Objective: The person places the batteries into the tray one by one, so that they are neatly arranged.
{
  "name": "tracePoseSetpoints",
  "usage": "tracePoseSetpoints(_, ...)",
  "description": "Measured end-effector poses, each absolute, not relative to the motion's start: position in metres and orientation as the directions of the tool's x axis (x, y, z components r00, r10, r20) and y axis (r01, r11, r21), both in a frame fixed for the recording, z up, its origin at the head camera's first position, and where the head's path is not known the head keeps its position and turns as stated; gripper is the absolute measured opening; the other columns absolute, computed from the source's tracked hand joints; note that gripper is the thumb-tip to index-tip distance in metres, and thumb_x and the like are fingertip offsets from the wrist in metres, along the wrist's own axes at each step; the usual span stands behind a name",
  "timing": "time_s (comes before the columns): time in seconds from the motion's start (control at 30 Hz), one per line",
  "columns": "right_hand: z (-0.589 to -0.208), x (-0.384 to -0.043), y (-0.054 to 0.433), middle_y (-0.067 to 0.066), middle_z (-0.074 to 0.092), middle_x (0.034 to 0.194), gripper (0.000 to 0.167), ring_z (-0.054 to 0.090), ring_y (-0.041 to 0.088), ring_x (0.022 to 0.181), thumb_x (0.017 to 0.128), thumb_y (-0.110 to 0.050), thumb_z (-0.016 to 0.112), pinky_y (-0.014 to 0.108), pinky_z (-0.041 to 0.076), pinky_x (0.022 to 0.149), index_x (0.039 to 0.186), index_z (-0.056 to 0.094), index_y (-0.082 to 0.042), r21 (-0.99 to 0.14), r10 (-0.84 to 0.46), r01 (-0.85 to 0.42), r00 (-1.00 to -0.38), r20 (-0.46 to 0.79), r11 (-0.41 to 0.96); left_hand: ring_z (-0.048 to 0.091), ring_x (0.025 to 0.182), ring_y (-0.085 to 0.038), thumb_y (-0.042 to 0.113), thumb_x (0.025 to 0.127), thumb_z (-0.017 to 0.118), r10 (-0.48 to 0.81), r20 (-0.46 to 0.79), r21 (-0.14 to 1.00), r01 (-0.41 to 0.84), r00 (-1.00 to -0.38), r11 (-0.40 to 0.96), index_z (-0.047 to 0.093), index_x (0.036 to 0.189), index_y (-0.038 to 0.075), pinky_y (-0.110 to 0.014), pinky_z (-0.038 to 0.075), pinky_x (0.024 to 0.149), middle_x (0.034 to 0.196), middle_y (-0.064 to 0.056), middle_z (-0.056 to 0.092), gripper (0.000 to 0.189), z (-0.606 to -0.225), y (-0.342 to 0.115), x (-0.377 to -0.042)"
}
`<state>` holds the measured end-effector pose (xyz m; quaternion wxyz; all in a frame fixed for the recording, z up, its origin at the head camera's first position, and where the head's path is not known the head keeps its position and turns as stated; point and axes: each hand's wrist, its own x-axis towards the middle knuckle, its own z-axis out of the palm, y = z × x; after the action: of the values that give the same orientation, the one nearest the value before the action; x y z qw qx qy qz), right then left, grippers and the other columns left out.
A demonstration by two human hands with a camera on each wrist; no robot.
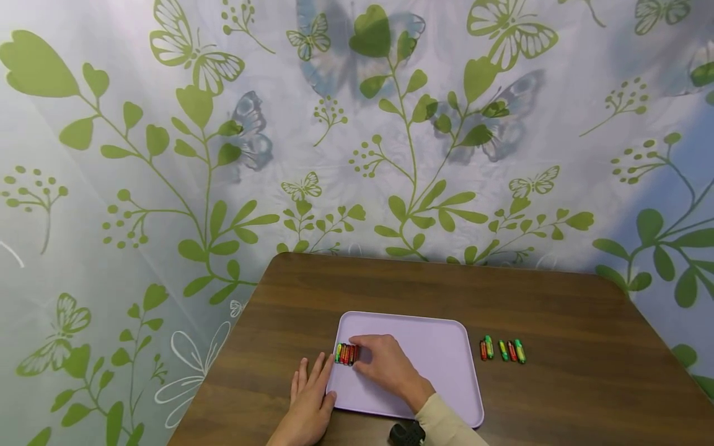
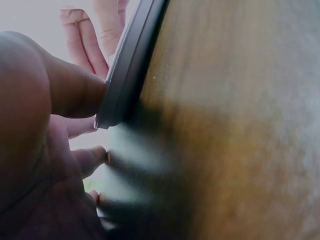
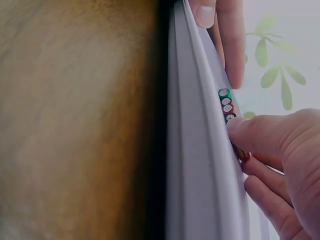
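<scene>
On the lilac tray (image 1: 413,371), a row of small red and green batteries (image 1: 344,354) lies side by side near the left rim. My right hand (image 1: 387,365) reaches over the tray and pinches a red battery at the row's right end, with thumb and index finger at its two ends. In the right wrist view the thumb (image 3: 255,131) covers part of the row, and several battery ends (image 3: 226,101) show beyond it. My left hand (image 1: 308,399) rests at the tray's left edge with straight fingers, its thumb (image 2: 80,92) touching the rim in the left wrist view.
Several more red and green batteries (image 1: 511,351) lie on the brown wooden table (image 1: 569,384) to the right of the tray. A black wrist device (image 1: 407,433) sits by the right sleeve. Behind the table hangs a leaf-and-butterfly patterned curtain (image 1: 334,210).
</scene>
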<state>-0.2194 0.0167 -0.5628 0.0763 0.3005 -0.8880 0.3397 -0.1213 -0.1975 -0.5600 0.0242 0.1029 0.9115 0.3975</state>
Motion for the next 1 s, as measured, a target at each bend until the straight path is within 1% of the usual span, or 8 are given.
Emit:
tracePoseSetpoints(0.13,-0.562,-0.218,0.019,0.005,0.083,0.124,0.045,0.078,0.021,0.117,0.084,-0.011,0.093,0.042,0.063,0.101,0.127,0.081,-0.008,-0.561,-0.474,-0.579,-0.813,0.338,0.592,0.001,0.162,-0.067,0.005,0.104,0.063,0.208,0.039,0.731,0.17,-0.977,0.661,0.04,0.168,0.003,-0.081,-0.003,0.124,0.176,-0.031,0.029,0.068,-0.559,-0.199,-0.119)
tracePoseSetpoints(0.27,-0.559,-0.217,0.03,0.004,0.083,0.125,0.045,0.078,0.021,0.118,0.084,-0.011,0.092,0.043,0.064,0.101,0.128,0.081,-0.007,-0.597,-0.466,-0.565,-0.82,0.331,0.569,0.001,0.162,-0.067,0.005,0.104,0.063,0.206,0.034,0.731,0.165,-0.978,0.663,0.04,0.168,0.003,-0.081,-0.002,0.125,0.176,-0.031,0.029,0.068,-0.558,-0.2,-0.118)
tracePoseSetpoints(0.4,-0.553,-0.216,0.046,0.004,0.082,0.127,0.045,0.079,0.025,0.115,0.085,-0.012,0.092,0.045,0.064,0.1,0.128,0.081,-0.008,-0.661,-0.442,-0.516,-0.847,0.297,0.544,0.0,0.163,-0.066,0.006,0.104,0.063,0.205,0.024,0.732,0.157,-0.978,0.663,0.039,0.169,0.005,-0.081,-0.003,0.125,0.176,-0.031,0.029,0.069,-0.557,-0.201,-0.117)
tracePoseSetpoints(0.5,-0.549,-0.215,0.062,0.002,0.081,0.129,0.046,0.08,0.029,0.114,0.086,-0.018,0.093,0.046,0.064,0.099,0.129,0.081,-0.01,-0.7,-0.414,-0.461,-0.874,0.254,0.545,-0.002,0.163,-0.065,0.007,0.105,0.063,0.209,0.018,0.74,0.153,-0.978,0.655,0.039,0.169,0.005,-0.081,-0.004,0.125,0.177,-0.03,0.028,0.069,-0.555,-0.203,-0.115)
tracePoseSetpoints(0.6,-0.544,-0.213,0.08,0.001,0.081,0.131,0.049,0.079,0.031,0.116,0.086,-0.022,0.094,0.048,0.063,0.101,0.131,0.081,-0.012,-0.724,-0.387,-0.416,-0.895,0.22,0.551,-0.003,0.163,-0.065,0.007,0.105,0.063,0.217,0.012,0.748,0.153,-0.976,0.645,0.038,0.17,0.006,-0.08,-0.005,0.125,0.177,-0.03,0.027,0.07,-0.555,-0.204,-0.114)
tracePoseSetpoints(0.7,-0.538,-0.211,0.1,0.001,0.08,0.133,0.05,0.078,0.032,0.119,0.086,-0.025,0.095,0.05,0.062,0.103,0.132,0.08,-0.012,-0.724,-0.369,-0.393,-0.907,0.203,0.567,-0.003,0.163,-0.065,0.007,0.105,0.063,0.222,0.01,0.75,0.154,-0.975,0.643,0.038,0.17,0.006,-0.08,-0.006,0.125,0.177,-0.03,0.026,0.069,-0.554,-0.205,-0.112)
tracePoseSetpoints(0.83,-0.53,-0.208,0.128,0.001,0.08,0.133,0.053,0.078,0.034,0.119,0.085,-0.026,0.096,0.053,0.063,0.101,0.133,0.08,-0.011,-0.708,-0.36,-0.394,-0.909,0.208,0.586,-0.002,0.163,-0.065,0.006,0.105,0.063,0.222,0.012,0.748,0.156,-0.975,0.645,0.038,0.169,0.005,-0.08,-0.005,0.125,0.177,-0.031,0.027,0.069,-0.553,-0.207,-0.11)
tracePoseSetpoints(1.0,-0.517,-0.202,0.163,0.001,0.08,0.134,0.054,0.078,0.035,0.118,0.085,-0.026,0.096,0.049,0.064,0.099,0.134,0.079,-0.012,-0.671,-0.364,-0.407,-0.906,0.214,0.619,-0.001,0.163,-0.065,0.005,0.104,0.063,0.218,0.015,0.742,0.157,-0.976,0.652,0.039,0.169,0.005,-0.08,-0.004,0.125,0.176,-0.031,0.028,0.069,-0.551,-0.209,-0.109)
